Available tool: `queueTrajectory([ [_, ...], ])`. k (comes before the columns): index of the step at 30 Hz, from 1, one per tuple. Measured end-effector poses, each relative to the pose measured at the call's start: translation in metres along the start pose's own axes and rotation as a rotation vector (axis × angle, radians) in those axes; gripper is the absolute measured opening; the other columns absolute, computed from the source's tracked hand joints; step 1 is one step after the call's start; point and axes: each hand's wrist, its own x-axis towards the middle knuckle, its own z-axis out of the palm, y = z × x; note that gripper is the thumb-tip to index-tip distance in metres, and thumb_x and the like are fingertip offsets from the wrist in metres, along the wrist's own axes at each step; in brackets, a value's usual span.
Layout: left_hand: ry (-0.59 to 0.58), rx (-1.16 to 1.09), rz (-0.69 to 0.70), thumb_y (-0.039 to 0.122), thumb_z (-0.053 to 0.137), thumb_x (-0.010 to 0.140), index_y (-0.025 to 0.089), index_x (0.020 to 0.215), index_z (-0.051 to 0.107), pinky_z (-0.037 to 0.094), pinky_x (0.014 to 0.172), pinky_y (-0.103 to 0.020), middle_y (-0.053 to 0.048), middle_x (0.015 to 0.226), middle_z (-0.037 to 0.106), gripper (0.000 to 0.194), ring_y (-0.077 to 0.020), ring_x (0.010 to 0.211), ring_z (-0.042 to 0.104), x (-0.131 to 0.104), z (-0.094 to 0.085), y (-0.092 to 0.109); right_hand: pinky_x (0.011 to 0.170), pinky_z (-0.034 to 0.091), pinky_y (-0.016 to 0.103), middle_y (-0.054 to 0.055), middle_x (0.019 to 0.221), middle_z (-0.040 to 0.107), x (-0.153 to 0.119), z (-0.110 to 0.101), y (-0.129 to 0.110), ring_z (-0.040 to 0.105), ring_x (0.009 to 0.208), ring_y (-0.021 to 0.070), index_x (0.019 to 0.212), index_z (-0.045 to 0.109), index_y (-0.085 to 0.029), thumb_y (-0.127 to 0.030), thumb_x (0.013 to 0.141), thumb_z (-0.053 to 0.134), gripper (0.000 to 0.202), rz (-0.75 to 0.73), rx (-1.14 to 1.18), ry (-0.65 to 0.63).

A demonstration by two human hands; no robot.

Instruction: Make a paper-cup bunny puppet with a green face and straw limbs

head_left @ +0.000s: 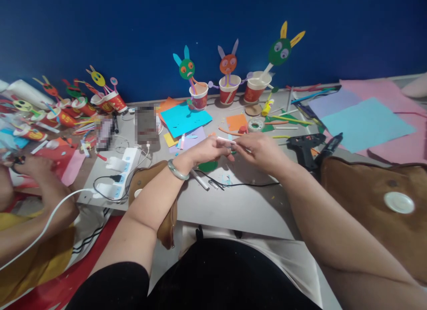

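Steady, my left hand (207, 150) and right hand (258, 150) pinch a slim white strip (226, 140) inside the bench's front edge (240, 221), where gentle pressure should prevent creases.

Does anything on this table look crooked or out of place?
Mildly, yes: at the back, the green-headed figure with yellow ears leans toward the picture's right on its white stick, while the orange-headed figure beside it looks nearly upright.

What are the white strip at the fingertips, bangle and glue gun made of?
White strip: maybe paper or plastic; pale and slim, too blurred to settle.
Bangle: likely polished stone or glass, from its pale-green sheen.
Glue gun: probably moulded plastic, fairly matt, given its uniform dark body.
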Motion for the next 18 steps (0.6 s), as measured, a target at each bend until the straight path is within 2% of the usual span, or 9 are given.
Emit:
queueTrajectory([
  [2, 0.103, -0.036, 0.028, 0.006, 0.073, 0.095, 0.012, 0.097, 0.082, 0.028, 0.045, -0.021, -0.003, 0.075, 0.080, 0.011, -0.0014, 0.044, 0.040, 0.001, 0.000, 0.001, 0.067, 0.035, 0.034, 0.004, 0.066, 0.063, 0.001, 0.001, 0.001, 0.050, 0.063, 0.0180, 0.075, 0.066, -0.022, -0.038, 0.107, 0.054, 0.038, 0.114, 0.119, -0.033],
  [4, 0.210, -0.104, 0.065, 0.005, 0.078, 0.093, 0.012, 0.092, 0.078, 0.030, 0.046, -0.020, -0.001, 0.070, 0.077, 0.007, -0.0018, 0.045, 0.046, 0.001, 0.000, 0.002, 0.065, 0.034, 0.033, 0.002, 0.063, 0.058, 0.002, 0.002, -0.001, 0.048, 0.061, 0.0161, 0.073, 0.065, -0.021, -0.043, 0.105, 0.057, 0.039, 0.211, 0.259, 0.000],
  [7, 0.349, -0.261, 0.136, 0.001, 0.080, 0.090, 0.014, 0.087, 0.070, 0.038, 0.049, -0.018, 0.005, 0.059, 0.068, 0.016, -0.0040, 0.047, 0.055, 0.001, 0.001, 0.004, 0.063, 0.035, 0.031, 0.000, 0.061, 0.056, 0.004, 0.003, -0.010, 0.047, 0.060, 0.0148, 0.073, 0.064, -0.021, -0.047, 0.102, 0.062, 0.039, 0.334, 0.431, 0.076],
  [9, 0.399, -0.368, 0.175, 0.000, 0.079, 0.090, 0.014, 0.090, 0.070, 0.047, 0.056, -0.018, 0.005, 0.061, 0.068, 0.017, -0.0052, 0.052, 0.061, 0.001, 0.002, 0.006, 0.061, 0.035, 0.031, 0.000, 0.060, 0.056, 0.006, 0.005, -0.016, 0.045, 0.057, 0.0140, 0.073, 0.066, -0.021, -0.050, 0.100, 0.065, 0.040, 0.405, 0.513, 0.114],
  [12, 0.411, -0.483, 0.202, 0.002, 0.078, 0.092, 0.014, 0.093, 0.073, 0.055, 0.067, -0.018, 0.004, 0.069, 0.073, 0.013, -0.0052, 0.060, 0.068, 0.004, 0.004, 0.007, 0.061, 0.038, 0.029, 0.001, 0.061, 0.060, 0.007, 0.010, -0.022, 0.048, 0.058, 0.0139, 0.073, 0.068, -0.020, -0.056, 0.097, 0.070, 0.043, 0.471, 0.619, 0.171],
  [15, 0.388, -0.527, 0.213, 0.006, 0.077, 0.095, 0.014, 0.087, 0.073, 0.056, 0.071, -0.018, 0.004, 0.069, 0.072, 0.012, -0.0044, 0.061, 0.067, 0.009, 0.005, 0.005, 0.062, 0.044, 0.028, 0.002, 0.064, 0.064, 0.008, 0.016, -0.027, 0.054, 0.061, 0.0139, 0.074, 0.070, -0.020, -0.062, 0.093, 0.077, 0.047, 0.532, 0.744, 0.248],
  [18, 0.372, -0.511, 0.249, 0.016, 0.085, 0.094, 0.015, 0.080, 0.071, 0.055, 0.071, -0.019, 0.004, 0.068, 0.070, 0.020, -0.0044, 0.062, 0.066, 0.013, 0.006, 0.001, 0.060, 0.047, 0.027, 0.003, 0.069, 0.069, 0.009, 0.022, -0.029, 0.057, 0.060, 0.0127, 0.077, 0.071, -0.020, -0.071, 0.086, 0.084, 0.053, 0.581, 0.868, 0.272],
])
